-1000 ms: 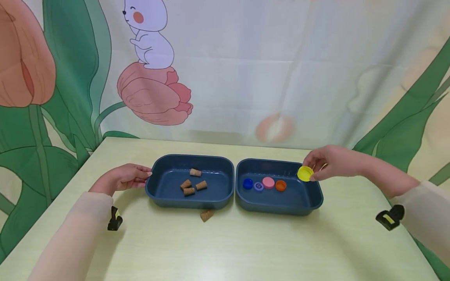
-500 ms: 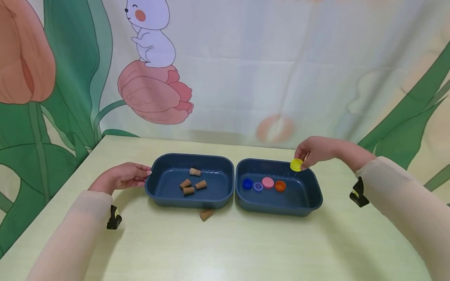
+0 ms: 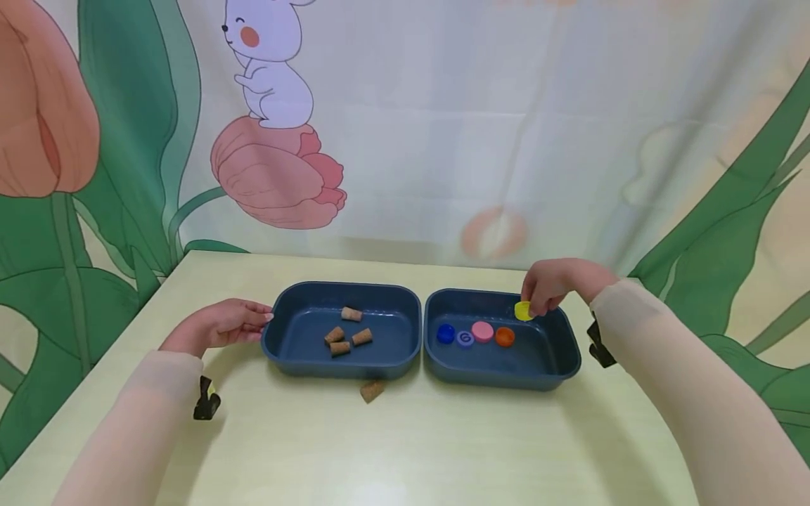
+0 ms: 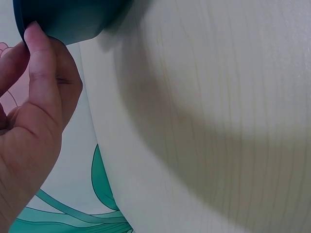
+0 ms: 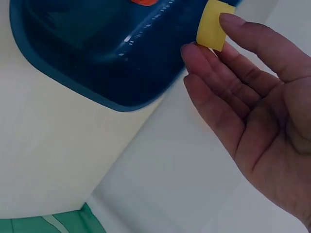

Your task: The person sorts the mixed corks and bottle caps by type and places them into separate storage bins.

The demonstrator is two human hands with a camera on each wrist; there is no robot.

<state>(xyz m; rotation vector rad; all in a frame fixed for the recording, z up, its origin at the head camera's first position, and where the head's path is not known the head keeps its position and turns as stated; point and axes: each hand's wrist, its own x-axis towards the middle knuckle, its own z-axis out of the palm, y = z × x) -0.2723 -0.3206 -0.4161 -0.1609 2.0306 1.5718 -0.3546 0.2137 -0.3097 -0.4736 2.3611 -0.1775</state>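
My right hand [image 3: 552,284] pinches a yellow bottle cap [image 3: 522,310] between thumb and fingers, over the back right part of the right blue tray [image 3: 500,378]. In the right wrist view the yellow cap [image 5: 213,26] is seen from its side. Inside that tray lie a dark blue cap [image 3: 446,333], a purple cap [image 3: 465,339], a pink cap [image 3: 482,332] and an orange cap [image 3: 505,336]. My left hand [image 3: 229,323] grips the left rim of the left blue tray [image 3: 342,367]; the left wrist view shows the thumb against the tray wall [image 4: 73,22].
Several corks, one of them a paler cork [image 3: 351,314], lie in the left tray. Another cork [image 3: 372,391] is on the pale table [image 3: 405,450] before it. The trays stand side by side. A printed curtain [image 3: 405,140] hangs behind the table.
My right hand has moved left with the yellow cap, from the right tray's right end further inward, and turned the cap more edge-on. The left hand stays on its tray's rim.
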